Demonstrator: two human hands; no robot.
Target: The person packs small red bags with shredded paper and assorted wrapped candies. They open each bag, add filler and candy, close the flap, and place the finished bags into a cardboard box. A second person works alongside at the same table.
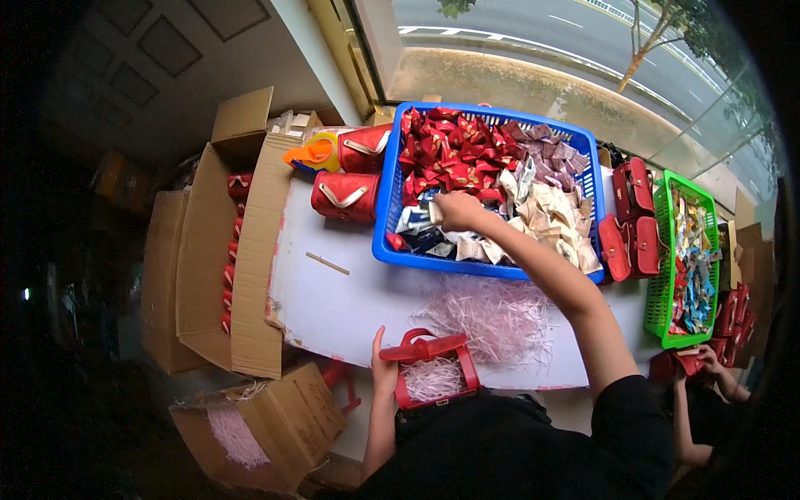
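My left hand [385, 369] is at the left side of an opened red gift box [472, 365] with a handle, holding it at the table's near edge. Pale shredded paper [432, 379] fills the box. My right hand [459, 211] reaches into a blue plastic basket [487, 269], fingers closed on a small cream-coloured packet [435, 213]. Around that hand lie red wrapped packets [447, 150], dark blue and white packets, beige packets [547, 215] and purplish packets [556, 153]. A heap of pink-white shredded paper [494, 319] rests on the table between basket and box.
Closed red boxes [344, 195] stand beside the basket, with more [644, 247] at its right. A green basket [659, 300] holds mixed packets; a co-worker's hands [706, 362] are below it. Cardboard cartons [256, 281] stand left. A tape dispenser [315, 152] and a thin stick [327, 263] lie on the table.
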